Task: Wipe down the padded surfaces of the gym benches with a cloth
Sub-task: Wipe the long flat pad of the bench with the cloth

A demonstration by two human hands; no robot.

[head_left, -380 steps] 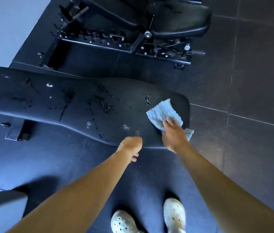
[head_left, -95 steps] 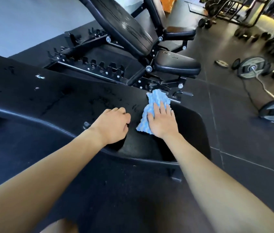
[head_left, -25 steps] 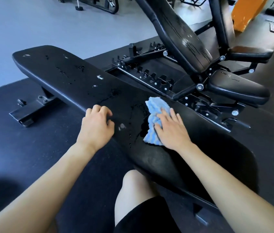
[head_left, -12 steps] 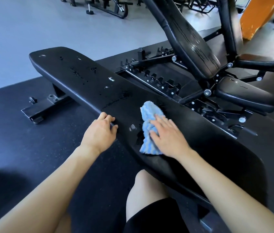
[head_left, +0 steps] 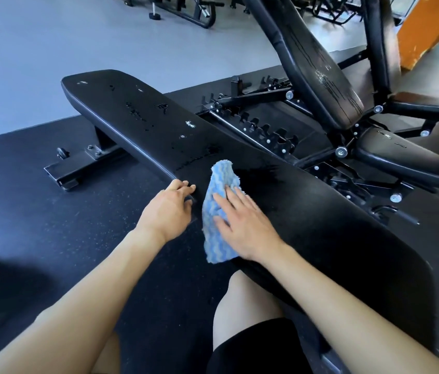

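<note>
A dark speckled rubber floor mat [head_left: 51, 225] spreads beneath both forearms and out to the left of the left hand; beyond it, far ahead of the hands, lies a pale grey smooth floor [head_left: 51, 49]. A long black padded flat bench [head_left: 320, 225] runs diagonally from the lower right, under both hands, to its far end up and to the left; droplets and small white flecks mark its pad ahead of the fingertips. A black adjustable incline bench [head_left: 318, 68], its cracked backrest raised, stands beyond the right hand, just behind the flat bench; its notched black steel rail [head_left: 261, 128] sits low beside the pad. An orange upright panel [head_left: 426, 25] rises far off, up and right of the right hand. A bare knee [head_left: 242, 300] above black shorts [head_left: 253, 346] shows between the forearms, against the bench's near side. A light blue striped fluffy cloth [head_left: 219, 182] lies bunched lengthwise on the pad, its near end hanging over the edge. The right hand [head_left: 242, 225] lies flat on the cloth, fingers straight and spread, pressing it down; the left hand [head_left: 168, 211], just beside the cloth, hooks its curled fingers over the pad's near edge; the hands are close together but not touching.
</note>
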